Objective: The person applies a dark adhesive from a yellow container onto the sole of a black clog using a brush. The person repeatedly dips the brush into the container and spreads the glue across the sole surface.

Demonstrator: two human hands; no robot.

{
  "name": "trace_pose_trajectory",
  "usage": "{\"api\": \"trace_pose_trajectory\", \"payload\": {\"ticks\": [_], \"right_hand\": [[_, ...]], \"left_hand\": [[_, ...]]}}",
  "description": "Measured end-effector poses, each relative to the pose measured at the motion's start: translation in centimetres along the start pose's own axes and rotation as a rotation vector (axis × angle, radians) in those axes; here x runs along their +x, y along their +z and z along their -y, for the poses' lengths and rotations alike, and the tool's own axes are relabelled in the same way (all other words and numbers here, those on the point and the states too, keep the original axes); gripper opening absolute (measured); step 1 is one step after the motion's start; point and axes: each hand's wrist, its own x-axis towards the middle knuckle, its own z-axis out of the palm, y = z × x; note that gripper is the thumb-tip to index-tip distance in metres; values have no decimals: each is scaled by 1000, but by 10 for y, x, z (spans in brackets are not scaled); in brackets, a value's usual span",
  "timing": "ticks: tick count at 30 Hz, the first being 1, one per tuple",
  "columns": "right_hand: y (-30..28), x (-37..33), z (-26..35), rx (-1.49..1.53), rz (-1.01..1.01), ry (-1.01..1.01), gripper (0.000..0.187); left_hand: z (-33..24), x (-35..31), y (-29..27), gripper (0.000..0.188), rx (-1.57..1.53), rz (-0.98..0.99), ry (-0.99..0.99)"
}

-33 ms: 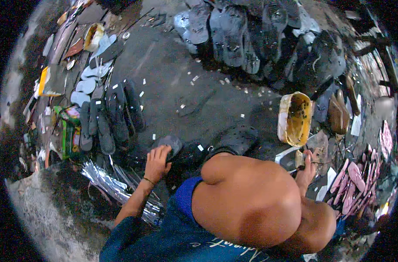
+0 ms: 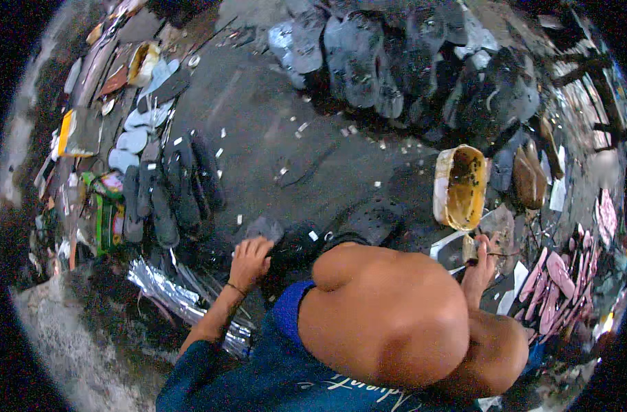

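Across the whole place runs a dark floor [image 2: 251, 123]. At its far side is a big pile of dark shoe soles [image 2: 358, 62], all heaped up close. A bent bare leg [image 2: 389, 309] fills much of the near part. Off to the left, a row of long dark soles [image 2: 162, 206] lies side by side, with shiny silver strips [image 2: 169, 292] nearer the person. Over on the right, a yellow tub [image 2: 442, 185] with dark bits inside stands just beyond the right hand [image 2: 484, 257]. That hand is by a small pale block [image 2: 468, 248]; its fingers look a bit bent, but I cannot tell if they grip it. Near the black shoe [image 2: 375, 223], to its left, the left hand [image 2: 251, 261] has bent fingers at the near edge of a gray sole piece [image 2: 265, 230]. I cannot tell if they pinch it or just touch it. To steady that piece well, I think it is best to hold it softly by the edge, with the fingers off its middle. Little white bits [image 2: 313, 235] lie about, so keeping them out from under it should help too.
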Motion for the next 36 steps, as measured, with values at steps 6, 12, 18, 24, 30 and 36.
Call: {"api": "trace_pose_trajectory", "payload": {"ticks": [6, 12, 18, 24, 30, 36], "right_hand": [[2, 14, 40, -354, -84, -92, 39], [72, 93, 54, -859, -105, -455, 34], [80, 107, 52, -1058, 54, -344, 35], [38, 18, 95, -1332, 126, -375, 42], [-18, 28, 95, -467, 445, 25, 37], [44, 55, 202, 487, 335, 67, 28]], "left_hand": [[-70, 105, -30, 26, -367, -429, 101], [-134, 219, -20, 29, -523, -297, 251], [-150, 209, -16, 33, -569, -102, 72], [-156, 237, 17, 59, -518, -85, 303], [-181, 290, 6, 70, -232, 0, 379], [-201, 326, -46, 47, -1749, 222, 28]]}}
